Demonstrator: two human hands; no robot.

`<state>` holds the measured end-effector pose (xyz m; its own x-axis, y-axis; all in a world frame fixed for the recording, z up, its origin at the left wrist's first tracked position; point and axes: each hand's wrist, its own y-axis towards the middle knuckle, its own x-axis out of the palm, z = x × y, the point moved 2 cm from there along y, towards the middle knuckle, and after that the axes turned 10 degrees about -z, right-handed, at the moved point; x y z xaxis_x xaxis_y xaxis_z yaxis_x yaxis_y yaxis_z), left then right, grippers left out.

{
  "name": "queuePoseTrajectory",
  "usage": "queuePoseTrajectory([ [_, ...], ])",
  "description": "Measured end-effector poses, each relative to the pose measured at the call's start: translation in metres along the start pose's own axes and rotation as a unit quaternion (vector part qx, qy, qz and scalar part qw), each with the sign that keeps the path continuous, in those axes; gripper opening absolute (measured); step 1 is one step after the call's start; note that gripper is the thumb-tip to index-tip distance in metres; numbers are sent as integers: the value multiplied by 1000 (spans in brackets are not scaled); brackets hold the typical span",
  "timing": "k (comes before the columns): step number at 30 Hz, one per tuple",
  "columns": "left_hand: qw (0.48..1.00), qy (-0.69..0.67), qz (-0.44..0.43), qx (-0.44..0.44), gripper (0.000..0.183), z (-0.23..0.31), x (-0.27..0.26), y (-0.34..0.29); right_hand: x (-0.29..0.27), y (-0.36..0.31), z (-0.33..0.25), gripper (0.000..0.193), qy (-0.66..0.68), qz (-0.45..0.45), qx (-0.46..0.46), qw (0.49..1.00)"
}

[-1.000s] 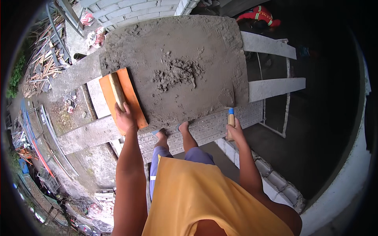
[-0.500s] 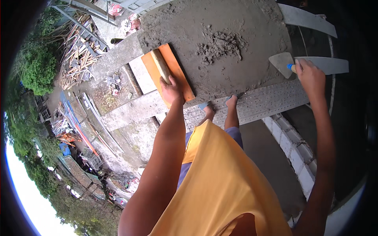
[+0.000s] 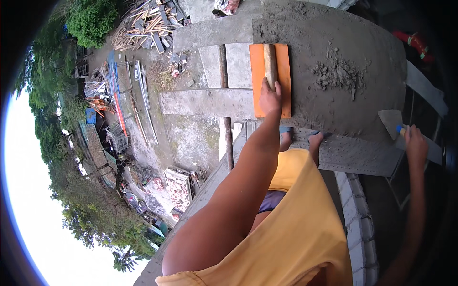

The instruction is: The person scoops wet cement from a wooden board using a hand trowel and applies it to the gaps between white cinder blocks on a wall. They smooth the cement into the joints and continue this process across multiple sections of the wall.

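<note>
While between float (image 3: 270,62) and trowel (image 3: 390,121), a mortar heap (image 3: 338,75).

No lettering, label, number or sign can be read on anything here.

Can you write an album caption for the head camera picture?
The left hand grips an orange float by its wooden handle; the right hand holds a trowel near clumpy grey mortar.
</note>
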<state>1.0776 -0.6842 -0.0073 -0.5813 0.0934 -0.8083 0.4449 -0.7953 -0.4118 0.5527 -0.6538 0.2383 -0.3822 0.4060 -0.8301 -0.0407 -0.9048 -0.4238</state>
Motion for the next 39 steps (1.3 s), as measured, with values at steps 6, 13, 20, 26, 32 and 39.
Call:
queuePoseTrajectory([
  [6,1000,-25,-10,-10,57,4,0,0,18,-27,23,25,26,32,-21,999],
  [13,1000,-27,-2,1,56,3,1,1,19,-35,9,22,-1,-8,-6,1000],
  [20,1000,-22,-3,5,57,4,2,1,3,-30,-8,27,-21,55,-22,998],
  [26,1000,-19,-4,1,58,1,4,2,-22,-25,-33,26,-28,85,-42,995],
  [32,1000,3,25,13,59,2,6,1,-26,-24,-47,28,-22,108,-6,994],
  [39,1000,1,3,4,59,4,5,0,-25,-34,-48,28,-9,108,21,994],
])
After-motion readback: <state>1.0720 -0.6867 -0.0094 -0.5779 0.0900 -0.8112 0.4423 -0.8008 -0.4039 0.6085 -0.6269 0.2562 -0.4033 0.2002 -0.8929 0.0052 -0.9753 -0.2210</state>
